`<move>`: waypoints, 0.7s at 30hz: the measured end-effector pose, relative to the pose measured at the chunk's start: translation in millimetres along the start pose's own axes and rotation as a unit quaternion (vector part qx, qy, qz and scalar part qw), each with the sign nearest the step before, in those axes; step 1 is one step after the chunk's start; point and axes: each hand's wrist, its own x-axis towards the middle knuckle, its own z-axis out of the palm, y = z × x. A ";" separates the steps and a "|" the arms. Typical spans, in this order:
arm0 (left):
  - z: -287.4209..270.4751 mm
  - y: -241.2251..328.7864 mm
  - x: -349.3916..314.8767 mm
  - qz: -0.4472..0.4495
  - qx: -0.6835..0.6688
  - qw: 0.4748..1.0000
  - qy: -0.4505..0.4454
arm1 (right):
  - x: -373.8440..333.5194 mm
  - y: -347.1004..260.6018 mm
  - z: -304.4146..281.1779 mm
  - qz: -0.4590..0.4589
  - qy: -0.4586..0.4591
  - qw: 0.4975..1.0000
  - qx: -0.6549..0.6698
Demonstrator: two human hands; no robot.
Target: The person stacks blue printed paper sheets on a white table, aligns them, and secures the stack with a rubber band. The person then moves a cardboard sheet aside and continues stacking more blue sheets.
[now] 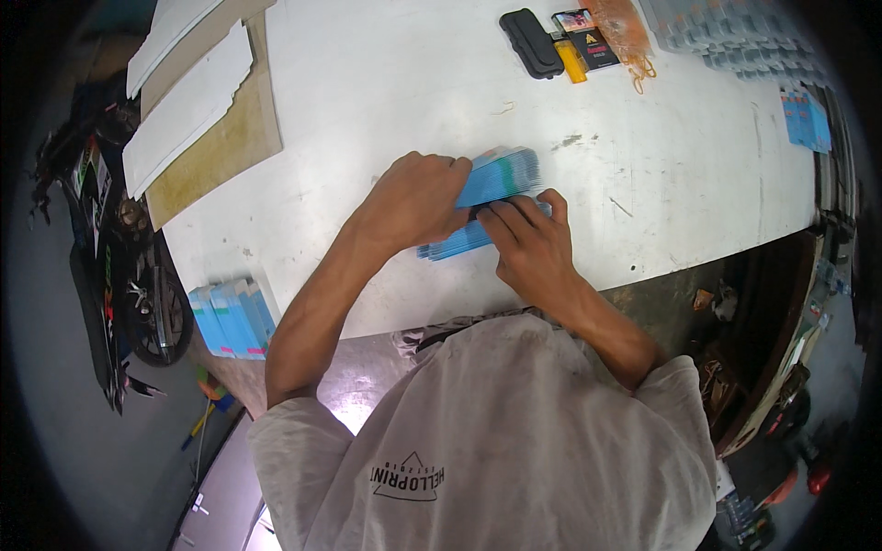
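Observation:
A thick bundle of thin blue cards with white and green parts is fanned on the white table in front of me. My left hand is closed on its left side, fingertips at the cards' edge. A second, lower portion of blue cards lies nearer my body, partly hidden under both hands. My right hand has its fingers bent over the cards where the two portions meet, with the index finger raised a little. A dark gap or strip shows between the hands; I cannot make out what it is.
Blue card stacks stand at the table's left near corner, more blue cards at the right edge. Cardboard sheets cover the far left. At the back lie a black case, yellow lighter, cigarette pack and clear plastic packs.

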 end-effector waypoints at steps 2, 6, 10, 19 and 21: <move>4.7 -4.8 -1.5 0.024 -0.027 0.999 0.027 | 0.4 2.0 -0.6 -0.005 0.000 1.000 0.005; 9.3 -23.8 -13.5 0.071 -0.100 0.985 0.123 | -13.3 7.3 -24.6 0.066 -0.042 0.994 0.081; 32.8 -24.6 -32.9 0.016 -0.368 0.898 0.240 | -40.7 31.4 -47.5 0.254 -0.015 0.881 0.400; 104.6 15.1 -13.8 -0.033 -0.618 0.738 0.268 | -13.1 16.4 -9.6 0.434 0.063 0.596 0.673; 106.3 7.7 -14.7 -0.085 -0.683 0.684 0.241 | -8.8 17.5 -7.7 0.434 0.071 0.608 0.661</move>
